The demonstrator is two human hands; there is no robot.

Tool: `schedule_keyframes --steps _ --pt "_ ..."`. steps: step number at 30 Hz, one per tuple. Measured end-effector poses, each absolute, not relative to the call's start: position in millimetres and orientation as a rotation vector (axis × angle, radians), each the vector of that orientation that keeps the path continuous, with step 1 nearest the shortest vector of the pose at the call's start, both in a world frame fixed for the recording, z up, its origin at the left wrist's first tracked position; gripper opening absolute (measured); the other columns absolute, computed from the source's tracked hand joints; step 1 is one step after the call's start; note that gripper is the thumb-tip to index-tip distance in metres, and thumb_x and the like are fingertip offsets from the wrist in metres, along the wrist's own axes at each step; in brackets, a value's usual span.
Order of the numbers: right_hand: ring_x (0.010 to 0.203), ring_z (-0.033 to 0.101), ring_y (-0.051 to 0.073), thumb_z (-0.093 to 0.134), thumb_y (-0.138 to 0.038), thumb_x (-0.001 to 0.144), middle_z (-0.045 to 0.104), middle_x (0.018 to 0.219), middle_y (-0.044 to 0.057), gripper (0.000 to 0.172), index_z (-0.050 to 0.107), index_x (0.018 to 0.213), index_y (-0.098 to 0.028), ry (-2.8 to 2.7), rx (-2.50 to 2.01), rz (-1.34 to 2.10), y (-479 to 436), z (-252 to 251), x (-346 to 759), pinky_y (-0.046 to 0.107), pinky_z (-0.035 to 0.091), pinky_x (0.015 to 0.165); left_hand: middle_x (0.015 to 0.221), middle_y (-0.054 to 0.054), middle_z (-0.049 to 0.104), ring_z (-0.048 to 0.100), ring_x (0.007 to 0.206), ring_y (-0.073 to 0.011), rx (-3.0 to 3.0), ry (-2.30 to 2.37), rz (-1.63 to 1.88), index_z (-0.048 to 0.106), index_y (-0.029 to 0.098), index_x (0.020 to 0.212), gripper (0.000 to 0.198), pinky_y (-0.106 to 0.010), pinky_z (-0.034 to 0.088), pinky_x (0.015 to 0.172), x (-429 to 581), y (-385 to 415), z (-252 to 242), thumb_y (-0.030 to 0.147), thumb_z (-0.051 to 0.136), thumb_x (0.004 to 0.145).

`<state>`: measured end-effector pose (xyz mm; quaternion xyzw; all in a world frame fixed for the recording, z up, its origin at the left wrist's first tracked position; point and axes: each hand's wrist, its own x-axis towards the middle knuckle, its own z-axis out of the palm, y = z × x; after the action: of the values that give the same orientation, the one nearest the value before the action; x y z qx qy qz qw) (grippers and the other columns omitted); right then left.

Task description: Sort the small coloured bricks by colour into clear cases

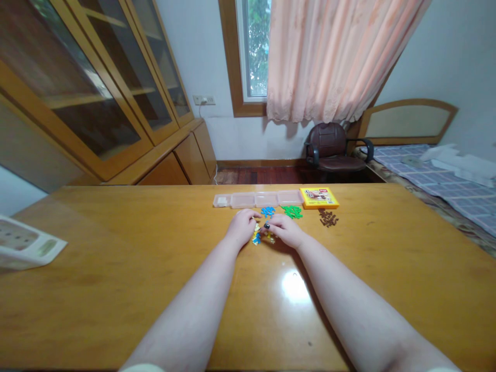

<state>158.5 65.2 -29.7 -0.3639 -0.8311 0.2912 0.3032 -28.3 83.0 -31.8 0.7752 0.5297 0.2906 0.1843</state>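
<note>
My left hand point(243, 226) rests on the table with its fingers curled at the left side of a small mixed pile point(256, 239) of blue, yellow and cream pieces. My right hand point(285, 230), a dark nail on its thumb, bends its fingers over the pile's right side. Both hands look closed in a pinch; what they hold is too small to make out. Beyond the fingers lie a heap of blue pieces point(267, 211) and a heap of green pieces point(292, 212). Farther right is a heap of brown pieces point(328, 218).
A row of clear plastic trays point(243, 200) lies along the far side of the wooden table point(155, 248). Touching its right end is a yellow box point(320, 197). At the left edge stands a white plastic object point(31, 243). A chair point(329, 147) is beyond the table.
</note>
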Motion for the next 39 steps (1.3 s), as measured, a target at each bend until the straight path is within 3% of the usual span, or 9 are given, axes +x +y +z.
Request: schedule_keyframes --steps 7,15,20,24,29,36,39 --pt "0.065 0.054 0.015 0.043 -0.035 0.092 0.064 0.064 0.003 0.041 0.073 0.072 -0.016 -2.193 -1.079 0.745 64.9 -28.7 159.2 0.024 0.035 0.063 0.091 -0.003 0.065 0.059 0.083 -0.0178 2.234 1.363 0.672 0.066 0.02 0.101 0.035 -0.029 0.047 0.077 -40.2 77.7 -21.1 0.013 0.049 0.071" --pt "0.065 0.053 0.015 0.043 -0.035 0.092 0.064 0.065 0.003 0.039 0.073 0.076 -0.016 -2.189 -1.216 0.667 68.3 -30.7 160.5 0.024 0.033 0.061 0.09 -0.003 0.06 0.058 0.084 -0.0163 2.428 1.228 0.514 0.072 0.026 0.089 0.02 -0.028 0.045 0.081 -53.4 76.9 -15.7 0.032 0.055 0.081" --pt "0.064 0.053 0.015 0.044 -0.037 0.091 0.063 0.062 0.004 0.042 0.072 0.069 -0.016 -2.163 -1.185 0.661 67.0 -29.4 160.5 0.025 0.034 0.062 0.1 -0.002 0.065 0.056 0.098 -0.0191 2.488 1.215 0.555 0.071 0.024 0.079 0.011 -0.033 0.041 0.092 -51.6 78.4 -18.5 0.027 0.06 0.079" --pt "0.071 0.055 0.015 0.044 -0.036 0.091 0.066 0.071 0.004 0.037 0.074 0.078 -0.017 -2.187 -1.073 0.735 66.7 -30.5 160.5 0.025 0.037 0.067 0.092 -0.001 0.068 0.058 0.093 -0.0172 2.466 1.106 0.546 0.069 0.022 0.077 0.009 -0.03 0.042 0.089 -53.8 79.9 -19.2 0.023 0.06 0.078" --pt "0.07 0.056 0.015 0.043 -0.036 0.092 0.065 0.066 0.004 0.041 0.074 0.071 -0.017 -2.176 -1.126 0.737 68.0 -33.0 161.6 0.025 0.038 0.067 0.084 -0.001 0.068 0.059 0.087 -0.0173 2.426 1.113 0.46 0.069 0.022 0.078 0.008 -0.028 0.043 0.083 -55.8 78.5 -15.6 0.025 0.064 0.074" --pt "0.066 0.056 0.015 0.045 -0.042 0.091 0.065 0.063 0.004 0.045 0.072 0.065 -0.016 -2.16 -1.106 0.792 68.0 -33.9 161.5 0.025 0.038 0.067 0.087 -0.002 0.068 0.059 0.085 -0.0172 2.426 1.132 0.422 0.07 0.021 0.084 0.014 -0.028 0.044 0.081 -62.7 80.2 -17.0 0.025 0.062 0.072" --pt "0.069 0.057 0.016 0.041 -0.047 0.092 0.067 0.068 0.005 0.049 0.074 0.073 -0.016 -2.167 -1.004 0.84 65.6 -30.9 159.3 0.025 0.039 0.068 0.087 -0.002 0.068 0.059 0.086 -0.017 2.433 1.143 0.413 0.07 0.023 0.086 0.017 -0.028 0.044 0.081 -66.0 81.5 -19.0 0.022 0.061 0.072"
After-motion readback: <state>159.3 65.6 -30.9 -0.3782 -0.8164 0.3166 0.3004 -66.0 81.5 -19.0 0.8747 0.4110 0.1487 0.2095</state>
